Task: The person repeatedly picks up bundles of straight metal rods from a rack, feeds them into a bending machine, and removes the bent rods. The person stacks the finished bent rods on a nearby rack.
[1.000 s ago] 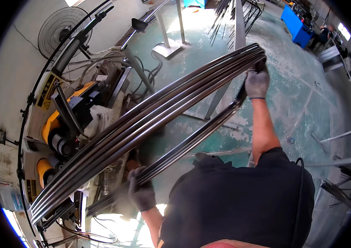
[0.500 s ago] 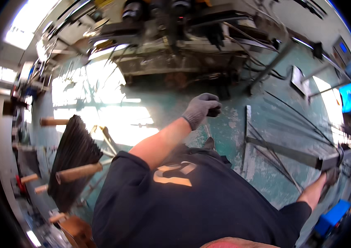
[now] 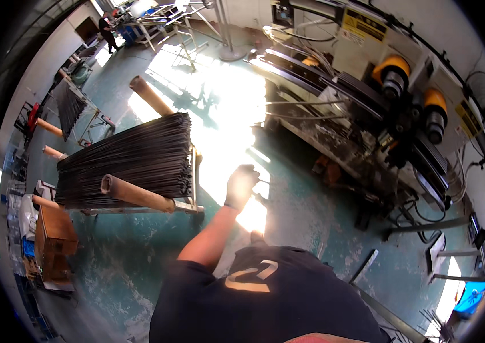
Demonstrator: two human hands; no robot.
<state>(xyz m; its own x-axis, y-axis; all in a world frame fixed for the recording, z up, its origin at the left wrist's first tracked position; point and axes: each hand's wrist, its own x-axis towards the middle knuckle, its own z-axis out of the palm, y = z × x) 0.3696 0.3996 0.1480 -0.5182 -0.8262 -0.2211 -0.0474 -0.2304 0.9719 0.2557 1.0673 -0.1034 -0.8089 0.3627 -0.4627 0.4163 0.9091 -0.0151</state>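
My left hand (image 3: 241, 186), in a grey glove, hangs in front of my body over the sunlit floor. Its fingers are curled in, and I see nothing held in them, though glare washes out part of the glove. Nearest to it, on the left, stands a rack (image 3: 195, 171) loaded with a thick stack of long thin black bars (image 3: 128, 163). Brown tube-covered posts (image 3: 139, 193) stick out from the rack on both sides of the stack. The hand does not touch the bars. My right hand is out of the picture.
A large machine (image 3: 334, 123) with orange-capped motors (image 3: 392, 71) stands on the right, with cables and a metal beam about it. A brown box (image 3: 58, 228) is at the left, behind the rack. A second loaded rack (image 3: 68, 108) and a person (image 3: 107, 33) are farther off.
My view has swung left toward the rack, so the machine now lies to the right. My right hand, earlier by a grey metal beam at the right, has left the picture. My left hand stays curled.
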